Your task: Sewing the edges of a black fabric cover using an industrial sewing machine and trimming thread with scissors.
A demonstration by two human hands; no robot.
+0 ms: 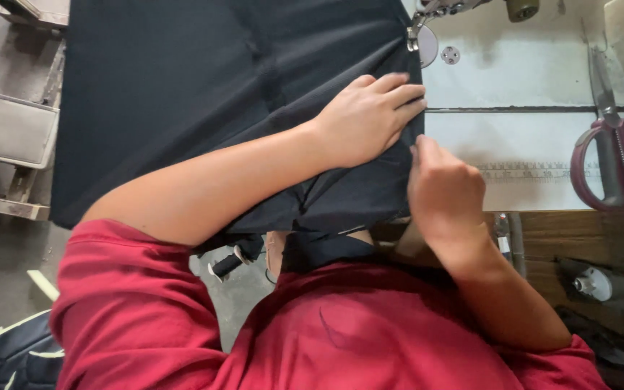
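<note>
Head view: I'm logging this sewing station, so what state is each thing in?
Black fabric: spread on the table, edge folded.
Left hand: flat, pressing the fabric.
Right hand: pinching the fabric edge.
Maroon-handled scissors: closed, lying on the white table.

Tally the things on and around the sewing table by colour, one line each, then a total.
Black: 1, the black fabric under the left hand and pinched by the right hand
Maroon: 1, the scissors
White: 1, the table top
Total: 3
</note>
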